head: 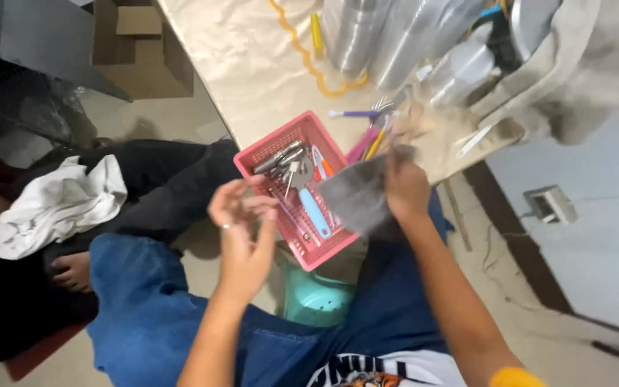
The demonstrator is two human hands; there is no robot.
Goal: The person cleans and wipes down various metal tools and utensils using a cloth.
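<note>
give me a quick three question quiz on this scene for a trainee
1. True or false: the pink basket holds utensils, one with a light blue handle.
2. What does the right hand have in its grip?
a) a grey cloth
b) a purple brush
c) a yellow ruler
3. Fill the gap: the left hand, fingers spread, holds ____.

Key:
1. True
2. a, the grey cloth, held in front of the basket's right side
3. nothing; it is open beside the basket

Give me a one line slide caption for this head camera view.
Right hand holds a grey cloth over a pink basket of utensils; left hand hovers open.
</note>
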